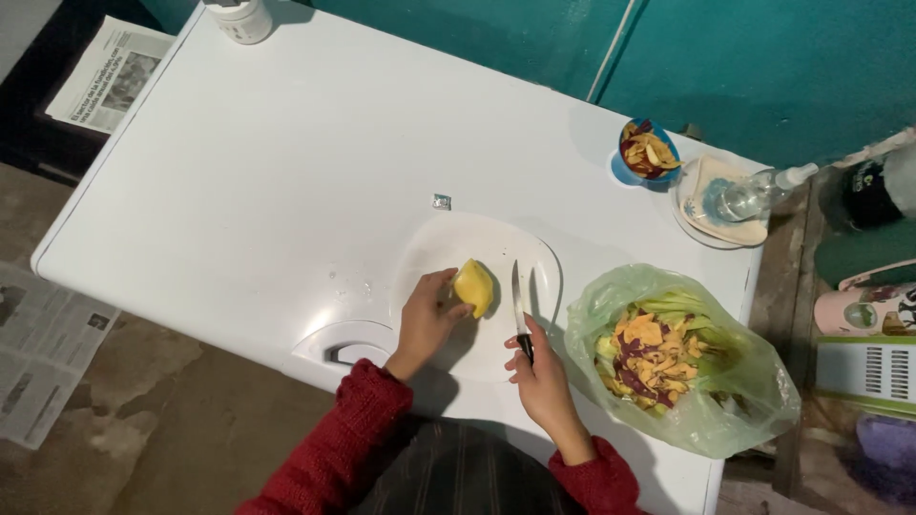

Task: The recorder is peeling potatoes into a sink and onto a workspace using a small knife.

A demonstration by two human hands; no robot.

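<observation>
Left hand (426, 319): fingers curled onto one yellow peeled fruit (474, 286), pinning it on the white plate (448, 243). Right hand (541, 374): closed around the black handle of one knife (518, 310), blade flat on the plate, tip pointing away from me, just right of the fruit and not touching it.

Containers:
- White plate, one, on the counter (267, 162) right in front of me. Holds the fruit and the knife blade.
- Green plastic bag (687, 358), one, open, at my right on the counter edge. Full of peels and scraps: orange, purple, green.
- Blue bowl (647, 153), one, far right near the wall. Orange and purple peel pieces inside.
- Second small plate (711, 200) beside the bowl, with a clear spray bottle (759, 194) lying across it.
- White jar (240, 19) at the far left corner, contents can't tell.

Also one small scrap of wrapper (441, 201) on the counter beyond the plate. Newspaper sheets (43, 348) on the floor to my left.
</observation>
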